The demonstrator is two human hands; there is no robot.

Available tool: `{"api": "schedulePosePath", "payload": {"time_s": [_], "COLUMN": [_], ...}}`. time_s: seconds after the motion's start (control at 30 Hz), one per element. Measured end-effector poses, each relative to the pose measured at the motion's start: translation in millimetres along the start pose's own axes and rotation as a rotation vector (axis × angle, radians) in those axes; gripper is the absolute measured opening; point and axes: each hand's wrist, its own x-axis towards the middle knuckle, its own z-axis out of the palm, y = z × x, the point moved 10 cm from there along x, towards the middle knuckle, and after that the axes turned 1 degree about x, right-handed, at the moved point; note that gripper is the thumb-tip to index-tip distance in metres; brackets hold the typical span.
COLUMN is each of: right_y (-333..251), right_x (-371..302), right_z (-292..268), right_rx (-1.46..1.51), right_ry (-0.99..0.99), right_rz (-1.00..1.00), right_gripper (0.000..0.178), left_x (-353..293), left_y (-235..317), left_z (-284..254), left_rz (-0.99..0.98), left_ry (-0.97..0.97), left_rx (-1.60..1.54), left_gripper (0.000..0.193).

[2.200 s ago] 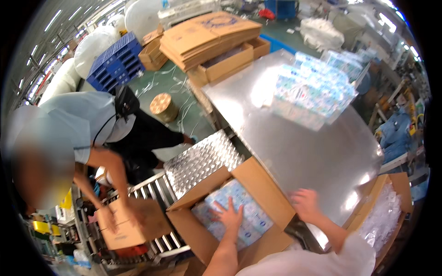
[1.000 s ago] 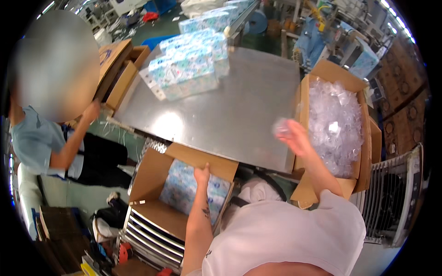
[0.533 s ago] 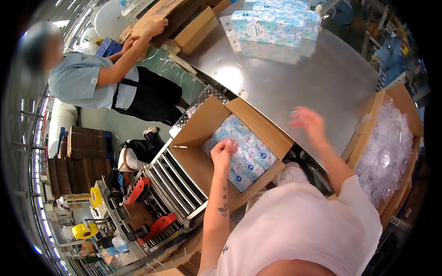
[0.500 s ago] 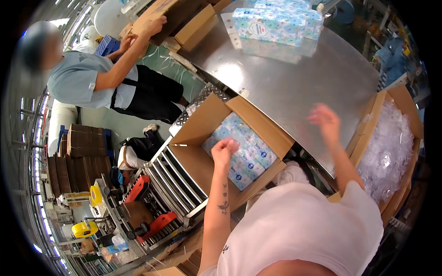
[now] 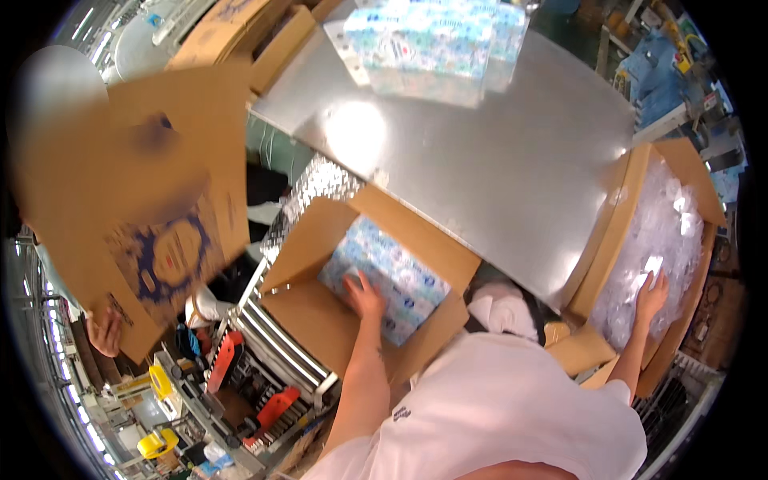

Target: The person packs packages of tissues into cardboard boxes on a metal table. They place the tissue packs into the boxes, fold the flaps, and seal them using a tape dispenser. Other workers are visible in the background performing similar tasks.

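My left hand (image 5: 366,298) reaches into an open cardboard box (image 5: 314,318), its fingers bent and pinched together low over the packs; whatever is between them is too small to make out. Several blue-and-white patterned packs (image 5: 404,276), which look like tissue packs, lie side by side in that box. Off to the right, my right hand (image 5: 652,298) touches a heap of small clear plastic pieces (image 5: 640,248) with its fingers apart. A second open cardboard box (image 5: 602,260) holds the heap.
A metal table (image 5: 480,152) spans the far side, with more patterned packs (image 5: 420,40) stacked on it. The open box rests on a roller conveyor (image 5: 292,340) beside a red-and-black machine (image 5: 272,412). At the left, a co-worker's hand (image 5: 104,331) holds a large cardboard sheet (image 5: 176,200).
My left hand has gone down onto the packs. My right hand has moved from over the table to the plastic pieces. The co-worker has brought a large cardboard sheet across the left side.
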Motion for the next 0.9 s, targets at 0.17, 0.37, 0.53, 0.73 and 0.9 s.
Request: {"api": "schedulePosePath", "payload": {"time_s": [0.17,0.37,0.53,0.73,0.9], "right_y": [-239,-601,-822,-908,-852], "right_x": [81,145,146,134,116], "right_z": [-41,-50,-31,-39,-69], "right_rx": [0.644,0.834,0.622,0.685,0.367], "right_ry": [0.179,0.111,-0.184,-0.318,-0.404], "right_rz": [-0.426,-1.034,-1.280,-1.329,-1.616], "right_gripper": [0.026,0.053,0.068,0.072,0.067], "left_x": [-7,-12,-45,-37,-63], "left_y": [-11,24,33,15,25], "left_z": [22,-16,-24,42,18], "left_rz": [-0.144,0.026,-0.185,-0.207,-0.349], "left_ry": [-0.319,-0.210,-0.302,-0.426,-0.406], "left_rx": [-0.079,-0.341,-0.390,-0.322,-0.451], "left_gripper": [0.066,0.048,0.051,0.054,0.052]}}
